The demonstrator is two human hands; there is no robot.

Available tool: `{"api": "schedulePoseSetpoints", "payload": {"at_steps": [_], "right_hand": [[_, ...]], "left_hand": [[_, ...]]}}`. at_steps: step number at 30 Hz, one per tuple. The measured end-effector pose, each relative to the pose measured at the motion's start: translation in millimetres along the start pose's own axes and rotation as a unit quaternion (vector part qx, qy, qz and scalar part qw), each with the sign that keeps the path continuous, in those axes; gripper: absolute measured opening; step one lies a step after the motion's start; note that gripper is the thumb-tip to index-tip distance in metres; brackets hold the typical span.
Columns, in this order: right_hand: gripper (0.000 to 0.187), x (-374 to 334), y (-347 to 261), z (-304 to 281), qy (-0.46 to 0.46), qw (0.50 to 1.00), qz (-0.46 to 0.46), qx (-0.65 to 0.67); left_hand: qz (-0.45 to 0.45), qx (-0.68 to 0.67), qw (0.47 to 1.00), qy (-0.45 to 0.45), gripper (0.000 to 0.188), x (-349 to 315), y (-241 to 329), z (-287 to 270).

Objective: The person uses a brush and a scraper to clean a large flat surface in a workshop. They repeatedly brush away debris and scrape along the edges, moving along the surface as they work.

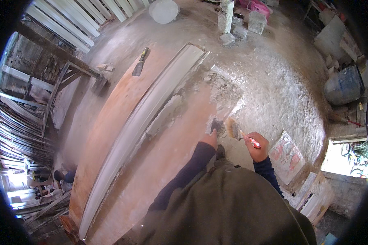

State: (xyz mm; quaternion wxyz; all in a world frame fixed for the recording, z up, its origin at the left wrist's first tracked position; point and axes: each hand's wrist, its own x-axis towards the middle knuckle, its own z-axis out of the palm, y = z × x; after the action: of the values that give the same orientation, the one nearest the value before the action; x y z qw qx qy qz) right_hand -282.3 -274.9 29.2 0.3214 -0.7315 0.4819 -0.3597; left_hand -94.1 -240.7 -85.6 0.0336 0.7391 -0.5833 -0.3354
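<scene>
One brush [233, 128] is gripped by its red handle in your right hand [257, 148], fingers wrapped round it, bristles toward the brown board's [171, 143] right edge; your left hand [209, 139] is near it, at a small dark object [215, 124], and I cannot tell whether it pinches that. The long white moulding [147, 106] lies lengthwise on the board, left of both hands and apart from them, a scraper [138, 67] beyond it. Your room to move is ahead and right, where pale floor [278, 90] stretches beyond the stained slab [287, 157]
</scene>
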Motion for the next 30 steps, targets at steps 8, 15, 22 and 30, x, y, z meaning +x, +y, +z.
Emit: {"api": "schedulePoseSetpoints", "payload": {"at_steps": [8, 15, 22, 30], "right_hand": [[0.007, -9.8, -0.3, 18.3, -0.098, 0.992, -0.036, 0.072], [0.014, 30.1, 10.8, 95.7, -0.294, 0.952, 0.006, 0.08], [0.017, 140.1, 12.6, 41.7, -0.168, 0.971, -0.128, -0.11], [0.007, 47.6, 5.6, 19.0, 0.013, 1.0, 0.002, 0.017]], "left_hand": [[0.022, -0.017, 1.0, -0.005, 0.039, -67.8, -57.5, -44.4], [-0.05, -0.051, 0.996, 0.044, 0.038, -140.1, -112.8, -21.1], [-0.051, -0.057, 0.996, 0.038, 0.038, -139.1, -66.3, -33.4], [0.041, -0.105, 0.987, 0.113, 0.042, -85.1, -44.2, 20.6]]}}
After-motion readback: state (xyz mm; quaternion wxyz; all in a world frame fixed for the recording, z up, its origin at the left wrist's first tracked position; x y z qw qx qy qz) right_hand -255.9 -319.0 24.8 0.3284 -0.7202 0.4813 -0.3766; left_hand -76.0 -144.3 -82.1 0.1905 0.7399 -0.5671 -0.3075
